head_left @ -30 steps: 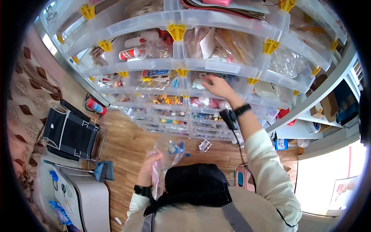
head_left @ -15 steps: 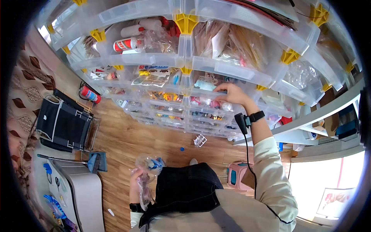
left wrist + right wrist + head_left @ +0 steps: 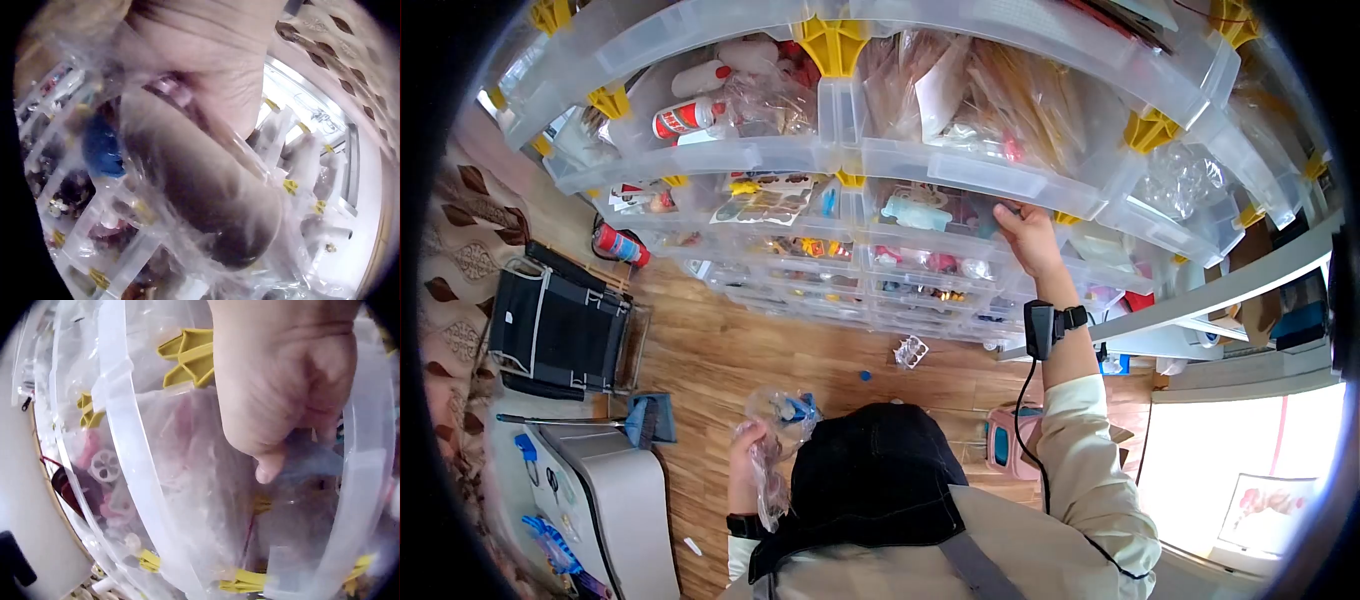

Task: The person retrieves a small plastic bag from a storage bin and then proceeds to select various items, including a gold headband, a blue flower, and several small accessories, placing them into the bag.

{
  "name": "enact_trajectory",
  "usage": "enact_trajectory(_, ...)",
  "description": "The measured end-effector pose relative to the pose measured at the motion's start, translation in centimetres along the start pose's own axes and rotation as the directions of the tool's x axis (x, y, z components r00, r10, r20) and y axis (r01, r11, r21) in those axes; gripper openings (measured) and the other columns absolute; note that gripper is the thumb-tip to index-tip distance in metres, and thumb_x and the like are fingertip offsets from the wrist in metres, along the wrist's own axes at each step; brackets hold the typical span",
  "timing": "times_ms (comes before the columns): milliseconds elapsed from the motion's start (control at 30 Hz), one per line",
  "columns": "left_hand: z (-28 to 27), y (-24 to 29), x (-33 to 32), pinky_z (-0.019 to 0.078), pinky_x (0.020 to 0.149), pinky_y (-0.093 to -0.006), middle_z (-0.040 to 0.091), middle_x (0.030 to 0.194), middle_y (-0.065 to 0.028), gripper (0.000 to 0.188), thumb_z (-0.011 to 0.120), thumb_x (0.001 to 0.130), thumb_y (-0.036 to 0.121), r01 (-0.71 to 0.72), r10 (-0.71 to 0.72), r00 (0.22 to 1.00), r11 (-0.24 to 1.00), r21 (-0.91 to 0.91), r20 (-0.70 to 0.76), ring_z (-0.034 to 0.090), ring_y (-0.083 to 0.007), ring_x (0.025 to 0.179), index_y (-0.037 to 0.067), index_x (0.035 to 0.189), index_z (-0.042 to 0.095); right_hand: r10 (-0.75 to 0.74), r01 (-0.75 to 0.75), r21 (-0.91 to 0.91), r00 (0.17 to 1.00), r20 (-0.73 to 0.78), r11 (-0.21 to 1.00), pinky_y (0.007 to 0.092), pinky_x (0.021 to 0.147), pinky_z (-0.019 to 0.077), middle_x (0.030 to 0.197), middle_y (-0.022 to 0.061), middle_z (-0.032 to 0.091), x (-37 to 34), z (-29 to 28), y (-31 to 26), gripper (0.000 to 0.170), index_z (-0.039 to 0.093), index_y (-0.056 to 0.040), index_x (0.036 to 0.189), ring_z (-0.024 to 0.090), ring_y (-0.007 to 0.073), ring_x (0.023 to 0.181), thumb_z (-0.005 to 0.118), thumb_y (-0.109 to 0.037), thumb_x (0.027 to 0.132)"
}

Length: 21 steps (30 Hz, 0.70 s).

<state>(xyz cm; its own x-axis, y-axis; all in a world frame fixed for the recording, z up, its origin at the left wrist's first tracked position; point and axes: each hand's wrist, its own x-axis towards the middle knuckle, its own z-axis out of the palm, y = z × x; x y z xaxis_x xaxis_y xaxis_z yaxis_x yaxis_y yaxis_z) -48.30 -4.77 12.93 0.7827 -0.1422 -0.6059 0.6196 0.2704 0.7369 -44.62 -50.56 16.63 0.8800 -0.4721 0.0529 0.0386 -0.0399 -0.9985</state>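
Note:
Low at my left side, my left hand [image 3: 745, 455] grips a crumpled clear plastic bag [image 3: 772, 485]. A blue piece [image 3: 802, 408] shows inside that bag; the left wrist view also shows a long, rounded brownish-grey shape [image 3: 200, 181] behind the film. Forward and to the right, my right hand [image 3: 1032, 240] reaches over the front of a clear plastic drawer [image 3: 930, 243]. Its thumb points into the drawer, beside a bluish translucent item [image 3: 309, 461], and the other fingers are mostly hidden. I cannot tell whether they hold it. A pale teal item [image 3: 915, 210] lies left of this hand.
Stacked clear bins with yellow connectors [image 3: 835, 45] rise ahead, holding bags, bottles and small parts. On the floor lie a blue cap [image 3: 865, 376] and a clear plastic piece [image 3: 910, 351]. A folding chair [image 3: 560, 325], dustpan [image 3: 650, 420] and pink stool [image 3: 1005, 445] stand around me.
My right hand has moved right along the drawer, away from the pale teal item. My left hand keeps its grip on the bag, which has shifted slightly down and left in view.

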Motion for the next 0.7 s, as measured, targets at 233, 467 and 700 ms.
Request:
enact_trajectory(233,-1.1,-0.8,0.9,0.0234,0.038,-0.0259,0.037,0.046,-0.0006,0.022,0.055,0.072,0.019,0.011,-0.009,0.991,1.0,-0.016,0.132,0.034,-0.0123,0.038,0.01,0.056,0.043,-0.35,0.282,-0.759,0.934,0.076,0.587,0.0345,0.081,0.0388,0.103,0.0134,0.054,0.1,0.3,0.1,0.032,0.053,-0.0049,0.104,0.051,0.025,0.091,0.056,-0.012,0.073)
enact_trajectory(467,-0.1,-0.7,0.2,0.0272,0.039,-0.0255,0.04,0.05,-0.0002,0.015,0.054,0.072,0.016,0.037,-0.041,0.997,0.997,0.074,0.063,0.037,-0.0124,0.042,0.011,0.061,0.045,-0.25,0.551,-0.711,0.834,0.492,0.437,0.0359,0.084,0.0385,0.1,0.0192,0.053,4.2,5.0,-1.4,0.041,0.051,-0.0069,0.108,0.05,0.0338,0.093,0.058,-0.018,0.069)
enact_trajectory(700,-0.7,-1.3,-0.7,0.0279,0.04,-0.0268,0.042,0.051,-0.0009,0.014,0.056,0.07,0.016,0.042,-0.038,0.992,0.999,-0.028,0.124,0.039,-0.0131,0.043,0.009,0.062,0.046,-0.012,0.568,-0.757,0.802,0.597,0.323,0.0359,0.079,0.0404,0.096,0.0202,0.053,7.8,7.7,1.4,0.046,0.053,0.0001,0.096,0.051,0.0326,0.091,0.067,-0.026,0.061)
